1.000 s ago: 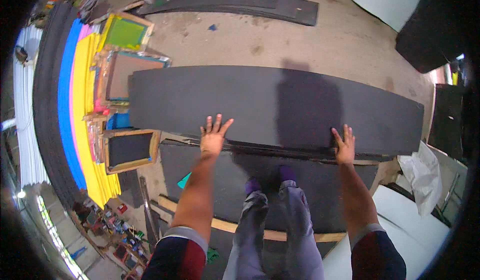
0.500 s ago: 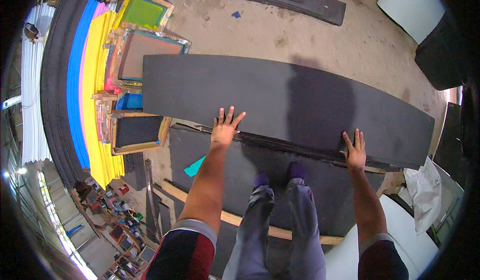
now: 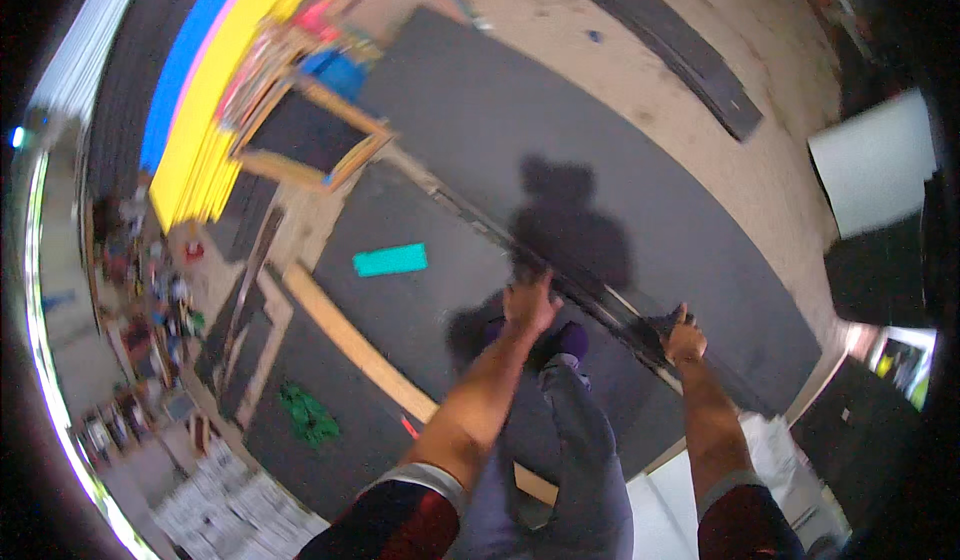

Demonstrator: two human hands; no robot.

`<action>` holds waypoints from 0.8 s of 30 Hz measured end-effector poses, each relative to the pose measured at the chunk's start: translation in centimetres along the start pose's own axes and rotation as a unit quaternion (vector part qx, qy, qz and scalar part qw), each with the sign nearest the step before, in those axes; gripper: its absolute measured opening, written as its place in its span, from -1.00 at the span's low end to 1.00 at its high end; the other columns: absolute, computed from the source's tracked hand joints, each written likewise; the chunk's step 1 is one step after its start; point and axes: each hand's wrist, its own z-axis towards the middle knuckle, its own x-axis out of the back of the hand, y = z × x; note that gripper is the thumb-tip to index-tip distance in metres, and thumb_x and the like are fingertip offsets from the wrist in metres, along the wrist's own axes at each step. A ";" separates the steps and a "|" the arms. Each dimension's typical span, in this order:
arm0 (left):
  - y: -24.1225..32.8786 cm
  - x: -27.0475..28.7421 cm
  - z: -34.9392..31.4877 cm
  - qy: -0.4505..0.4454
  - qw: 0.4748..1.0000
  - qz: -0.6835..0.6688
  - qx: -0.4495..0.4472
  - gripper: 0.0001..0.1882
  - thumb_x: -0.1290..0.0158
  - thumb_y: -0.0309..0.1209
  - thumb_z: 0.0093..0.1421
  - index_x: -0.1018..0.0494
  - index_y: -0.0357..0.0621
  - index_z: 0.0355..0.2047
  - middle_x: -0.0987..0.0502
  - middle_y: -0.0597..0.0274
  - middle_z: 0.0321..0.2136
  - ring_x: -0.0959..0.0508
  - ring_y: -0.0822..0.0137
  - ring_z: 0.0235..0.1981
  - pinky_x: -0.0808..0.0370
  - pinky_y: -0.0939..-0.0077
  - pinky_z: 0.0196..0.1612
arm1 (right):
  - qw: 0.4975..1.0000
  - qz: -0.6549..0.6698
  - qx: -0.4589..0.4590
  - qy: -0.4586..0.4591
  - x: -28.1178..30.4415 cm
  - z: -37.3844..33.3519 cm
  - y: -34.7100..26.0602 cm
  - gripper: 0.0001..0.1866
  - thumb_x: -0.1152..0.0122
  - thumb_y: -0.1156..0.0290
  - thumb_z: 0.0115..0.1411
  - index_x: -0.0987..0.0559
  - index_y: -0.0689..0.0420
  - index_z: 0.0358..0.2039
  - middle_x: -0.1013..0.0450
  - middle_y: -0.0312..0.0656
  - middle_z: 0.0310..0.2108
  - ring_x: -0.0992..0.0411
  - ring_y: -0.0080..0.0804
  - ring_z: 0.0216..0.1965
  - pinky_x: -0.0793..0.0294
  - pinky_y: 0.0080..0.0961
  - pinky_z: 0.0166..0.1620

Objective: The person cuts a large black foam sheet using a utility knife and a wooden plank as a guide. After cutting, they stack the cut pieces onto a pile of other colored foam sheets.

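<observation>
The large sheet [image 3: 660, 190] is dark grey and flat, with a shadow across its middle; it lies just ahead of the person's feet [image 3: 572, 340], near a dark-panelled wooden frame [image 3: 312, 138]. The left hand [image 3: 532, 302] and right hand [image 3: 686, 336] are at its near edge, right thumb raised. Blur and blackness obscure the other fingers, so I cannot tell whether either hand is clamped on it. Layers along that edge are hard to count, and the left foot is mostly covered. Two hands, one teal strip [image 3: 390, 260], one green bundle [image 3: 308, 413] show
</observation>
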 end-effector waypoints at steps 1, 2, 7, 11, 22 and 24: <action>-1.9 -3.8 -2.6 0.039 0.999 -0.013 -0.014 -0.27 -0.25 0.06 0.25 -0.37 0.17 0.37 -0.43 0.01 0.31 -0.43 -0.07 0.32 -0.37 -0.19 0.30 | 0.998 -0.038 0.040 0.027 -1.9 -0.5 -1.0 0.13 -0.34 -0.13 0.27 0.15 -0.05 0.59 -0.24 0.03 0.41 -0.39 0.04 0.31 -0.54 -0.02 0.19; -3.7 -6.9 -5.0 -0.001 0.997 -0.067 0.032 -0.30 -0.23 0.07 0.26 -0.40 0.16 0.35 -0.48 0.02 0.26 -0.47 -0.07 0.29 -0.42 -0.15 0.27 | 0.992 -0.078 0.084 0.051 -2.8 -1.5 -2.5 0.08 -0.32 -0.12 0.27 0.08 -0.05 0.59 -0.34 0.04 0.34 -0.44 0.05 0.26 -0.56 0.00 0.17; -10.8 -11.9 -18.7 -0.014 0.941 -0.267 0.207 -0.32 -0.26 0.11 0.22 -0.50 0.09 0.25 -0.61 0.01 0.13 -0.60 -0.07 0.15 -0.53 0.04 0.19 | 0.945 -0.163 0.282 -0.017 -2.8 -12.9 -14.2 -0.20 -0.24 -0.13 0.31 -0.29 -0.02 0.43 -0.57 0.03 0.10 -0.57 0.09 0.10 -0.56 0.08 0.12; -17.3 -18.7 -24.8 0.047 0.882 -0.382 0.270 -0.36 -0.29 0.09 0.20 -0.55 0.07 0.20 -0.65 0.04 0.08 -0.61 -0.05 0.13 -0.55 0.06 0.16 | 0.888 -0.194 0.416 -0.020 -2.7 -24.7 -23.1 -0.29 -0.25 -0.03 0.33 -0.34 -0.07 0.41 -0.54 0.04 0.14 -0.53 0.10 0.16 -0.53 0.08 0.17; -31.0 -28.0 -37.0 0.220 0.661 -0.589 0.409 -0.40 -0.31 0.02 0.18 -0.60 0.01 0.15 -0.66 0.08 0.08 -0.64 0.06 0.11 -0.56 0.12 0.16 | 0.712 -0.442 0.544 -0.029 -17.0 -39.8 -40.7 -0.38 -0.25 0.08 0.34 -0.40 -0.07 0.37 -0.55 0.01 0.13 -0.53 0.06 0.15 -0.54 0.05 0.15; -33.9 -26.3 -41.2 0.196 0.595 -0.629 0.461 -0.40 -0.32 0.01 0.17 -0.59 0.01 0.15 -0.65 0.09 0.09 -0.64 0.07 0.12 -0.56 0.13 0.16 | 0.660 -0.438 0.610 0.006 -22.7 -39.4 -42.9 -0.39 -0.26 0.10 0.34 -0.41 -0.06 0.36 -0.57 0.03 0.10 -0.54 0.08 0.13 -0.54 0.02 0.14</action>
